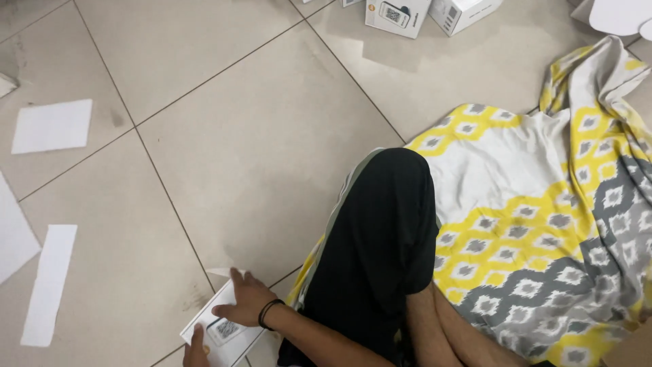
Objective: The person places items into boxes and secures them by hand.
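A small white box (221, 329) is lying on the tiled floor (224, 136), beside the knee in black trousers (380, 251). It is pressed from above by the right hand (248, 302), whose grip is released, the fingers spread flat on the lid. The near corner is touched by the left hand (195, 352); whether its grip is clenched cannot be told, as it is cut by the frame. For good work, the box is probably best kept flat and steadied by both hands. Further from the grip, paper sheets (51, 126) are lying.
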